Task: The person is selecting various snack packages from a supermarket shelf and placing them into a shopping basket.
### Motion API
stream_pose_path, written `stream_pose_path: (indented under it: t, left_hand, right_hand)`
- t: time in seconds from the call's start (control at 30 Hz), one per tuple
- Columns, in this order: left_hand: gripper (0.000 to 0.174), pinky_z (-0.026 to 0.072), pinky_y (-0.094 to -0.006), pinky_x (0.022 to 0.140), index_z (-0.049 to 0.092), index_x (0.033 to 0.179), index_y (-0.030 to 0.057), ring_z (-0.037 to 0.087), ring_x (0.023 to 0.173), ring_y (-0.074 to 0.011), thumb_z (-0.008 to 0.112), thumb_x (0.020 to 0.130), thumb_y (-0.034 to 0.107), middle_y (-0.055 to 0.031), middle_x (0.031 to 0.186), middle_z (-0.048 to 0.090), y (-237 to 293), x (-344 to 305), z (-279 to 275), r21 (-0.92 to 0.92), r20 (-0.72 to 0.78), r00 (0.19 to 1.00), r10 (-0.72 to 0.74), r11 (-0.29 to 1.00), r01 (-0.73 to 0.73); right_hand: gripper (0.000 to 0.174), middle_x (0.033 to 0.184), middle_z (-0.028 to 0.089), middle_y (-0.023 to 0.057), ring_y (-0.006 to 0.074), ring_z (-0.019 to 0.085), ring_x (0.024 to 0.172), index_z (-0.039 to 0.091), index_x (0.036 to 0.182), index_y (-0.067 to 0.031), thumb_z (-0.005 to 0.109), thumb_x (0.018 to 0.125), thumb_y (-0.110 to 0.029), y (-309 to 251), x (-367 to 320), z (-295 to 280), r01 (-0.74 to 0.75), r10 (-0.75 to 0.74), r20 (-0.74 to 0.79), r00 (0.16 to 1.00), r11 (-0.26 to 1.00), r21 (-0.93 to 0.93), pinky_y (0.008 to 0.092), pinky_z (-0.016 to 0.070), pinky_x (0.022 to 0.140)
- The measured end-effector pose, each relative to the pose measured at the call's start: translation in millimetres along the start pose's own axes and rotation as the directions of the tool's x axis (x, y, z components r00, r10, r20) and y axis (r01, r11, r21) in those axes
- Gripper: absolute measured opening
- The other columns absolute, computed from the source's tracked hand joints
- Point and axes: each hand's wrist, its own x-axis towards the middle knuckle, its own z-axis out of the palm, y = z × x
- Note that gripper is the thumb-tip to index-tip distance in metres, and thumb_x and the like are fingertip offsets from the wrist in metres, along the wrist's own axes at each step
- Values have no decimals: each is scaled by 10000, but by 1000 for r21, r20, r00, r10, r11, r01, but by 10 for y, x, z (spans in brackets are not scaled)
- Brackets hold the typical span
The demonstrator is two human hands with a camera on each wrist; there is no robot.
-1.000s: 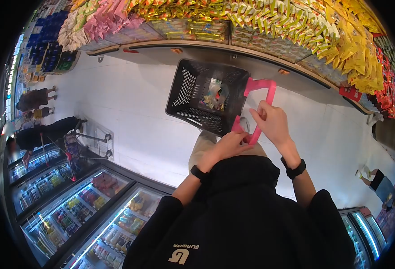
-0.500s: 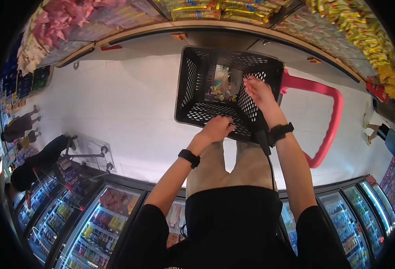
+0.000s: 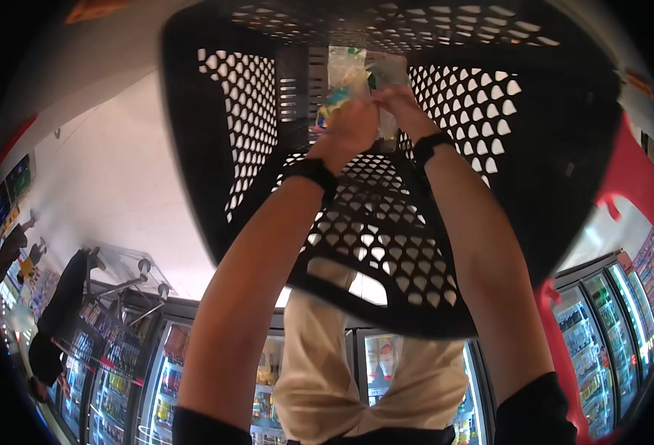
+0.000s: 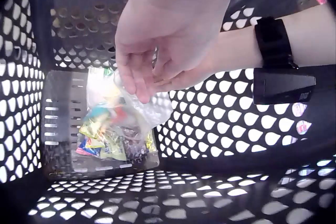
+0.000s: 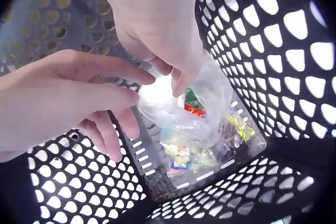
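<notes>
Both hands reach down inside a black shopping basket with perforated walls. On its floor lies a clear plastic bag holding small, colourful packets. My right hand pinches the upper part of the bag between thumb and fingers. Beside it, my left hand has its fingers spread loosely, fingertips close to the bag's near side. Seen from the head, the left hand and right hand overlap part of the bag.
A pink pull handle stands on the basket's right side. Glass-door fridges line the aisle behind my legs. On the left, a person in dark clothes is by a shopping cart.
I have bent lower over the basket, which now fills much of the head view. Both hands, first at the pink handle, then over the basket, have moved down inside to the bag.
</notes>
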Motion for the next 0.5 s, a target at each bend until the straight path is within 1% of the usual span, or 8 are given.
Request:
stream_pose_path:
  t: [0.13, 0.17, 0.2, 0.23, 0.33, 0.4, 0.43, 0.5]
  left_hand:
    - [333, 542, -514, 828, 659, 1124, 87, 674, 946, -401, 534, 948, 341, -204, 972, 688, -331, 365, 343, -3, 100, 982, -162, 987, 163]
    - [381, 511, -507, 889, 683, 1076, 89, 650, 1017, -388, 546, 945, 419, -212, 1015, 674, -375, 371, 266, 36, 225, 960, -168, 986, 164]
    - [391, 502, -502, 904, 689, 1061, 89, 641, 1033, -385, 545, 945, 434, -210, 1028, 669, -438, 384, 257, 34, 207, 963, -173, 985, 169]
    - [403, 492, -496, 918, 696, 1046, 89, 633, 1048, -383, 545, 946, 449, -207, 1042, 664, -479, 390, 282, 31, 191, 966, -176, 984, 173]
    - [441, 467, -466, 963, 706, 1023, 91, 605, 1094, -368, 541, 947, 493, -187, 1083, 649, -528, 384, 237, 34, 237, 959, -154, 988, 150]
    - [441, 478, -471, 943, 709, 1018, 90, 626, 1060, -367, 546, 946, 494, -183, 1051, 667, -531, 328, 172, 77, 240, 955, -172, 984, 158]
    - [419, 500, -464, 906, 716, 1013, 88, 657, 1001, -363, 547, 946, 466, -198, 1013, 689, -570, 311, 189, 74, 226, 958, -178, 983, 165]
    - [410, 507, -464, 896, 717, 1011, 77, 667, 975, -369, 544, 944, 442, -207, 1004, 695, -663, 294, 238, 17, 252, 945, -210, 977, 213]
  right_hand:
    - [281, 1031, 653, 152, 236, 664, 975, 611, 1076, 36, 645, 899, -179, 978, 1140, -252, 48, -43, 20, 999, 941, -334, 348, 551, 861]
    - [290, 1034, 654, 155, 238, 666, 972, 612, 1078, 39, 643, 899, -188, 1056, 1189, -225, 7, -14, -20, 1000, 950, -311, 349, 552, 853]
    - [300, 1037, 654, 158, 240, 667, 970, 614, 1079, 43, 641, 900, -196, 1135, 1238, -198, -32, 16, -59, 998, 958, -286, 349, 554, 845]
    - [312, 1041, 656, 161, 245, 671, 957, 618, 1079, 48, 639, 901, -207, 904, 1182, -98, -150, 129, -132, 983, 976, -158, 351, 558, 828]
    - [323, 974, 684, 185, 263, 693, 845, 654, 1046, 37, 655, 866, -232, 861, 1242, 108, -267, 100, -410, 907, 888, -374, 371, 561, 763]
    - [315, 936, 689, 197, 281, 702, 809, 670, 1035, 19, 672, 840, -229, 677, 1170, 165, -295, -15, -409, 912, 669, -682, 390, 559, 747]
    - [309, 912, 690, 203, 296, 709, 819, 680, 1010, 6, 707, 796, -216, 274, 858, 325, -410, 173, -511, 842, 820, -398, 419, 558, 753]
    - [304, 920, 699, 187, 284, 720, 806, 675, 998, 18, 716, 809, -216, 620, 839, 73, -124, -54, -163, 985, 432, -893, 412, 568, 698]
